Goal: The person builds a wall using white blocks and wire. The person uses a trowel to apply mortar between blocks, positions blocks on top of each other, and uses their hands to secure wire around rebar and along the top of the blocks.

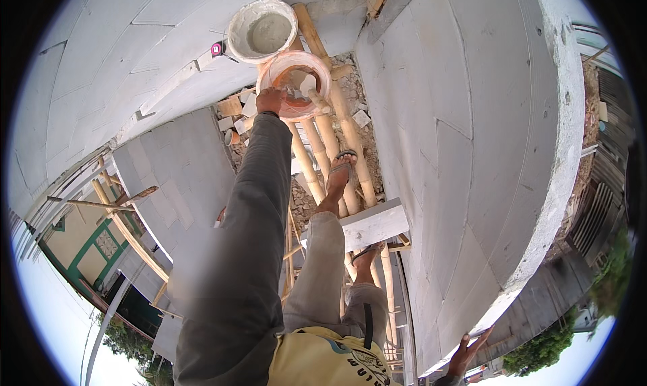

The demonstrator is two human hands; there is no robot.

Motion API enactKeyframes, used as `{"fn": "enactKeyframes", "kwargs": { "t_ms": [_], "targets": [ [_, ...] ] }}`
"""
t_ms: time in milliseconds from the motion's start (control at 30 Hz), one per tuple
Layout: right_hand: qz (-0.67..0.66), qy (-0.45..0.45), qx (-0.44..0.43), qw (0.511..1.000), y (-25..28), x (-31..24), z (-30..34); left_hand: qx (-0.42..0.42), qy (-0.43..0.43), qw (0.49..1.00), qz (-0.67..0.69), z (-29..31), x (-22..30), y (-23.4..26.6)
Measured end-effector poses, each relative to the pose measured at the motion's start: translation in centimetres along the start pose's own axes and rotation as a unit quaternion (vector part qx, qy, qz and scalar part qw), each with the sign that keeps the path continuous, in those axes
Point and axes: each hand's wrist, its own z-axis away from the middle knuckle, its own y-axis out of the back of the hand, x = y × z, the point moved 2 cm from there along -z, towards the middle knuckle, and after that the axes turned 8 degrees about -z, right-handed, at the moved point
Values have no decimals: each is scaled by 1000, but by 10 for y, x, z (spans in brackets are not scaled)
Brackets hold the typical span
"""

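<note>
From where I stand, the left hand (271, 101) is at the top centre of the frame, at the near left edge of the orange tub (326, 82). Its fingers look curled in, but I can't tell whether they grip the rim or something just inside it. The tub has wet-looking, pale stuff in it, and a trowel (319, 102) leans there, its stubby handle out over the lower right of the rim.

Just above and to the left sits the white bucket (234, 37) with grey mix (266, 33) in it. A pink and black tape measure (216, 49) lies beside that bucket, on its left.

The right hand (466, 353) is far off at the lower right, fingers stretched out and holding nothing I can see, up against the end of the pale wall (438, 130) that fills the right side.

Bamboo poles (349, 133) run down the centre, with rubble (367, 146) under them. One sandalled foot (340, 167) is on the poles; a grey block (377, 225) lies across just below it, and the other foot (367, 252) is below the block.
</note>
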Motion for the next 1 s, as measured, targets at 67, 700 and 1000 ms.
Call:
{"fn": "enactKeyframes", "kwargs": {
  "t_ms": [67,700,1000],
  "targets": [
    [-20,13,-14,1000,-4,3,-11,7,-91,984,-152,-20,-21,39],
    [-59,64,77,993,7,8,4,-224,-170,851,-443,308,-47,-65],
    [-42,132,146,980,0,24,4,-415,115,857,-284,408,-69,-9]
  ]
}}
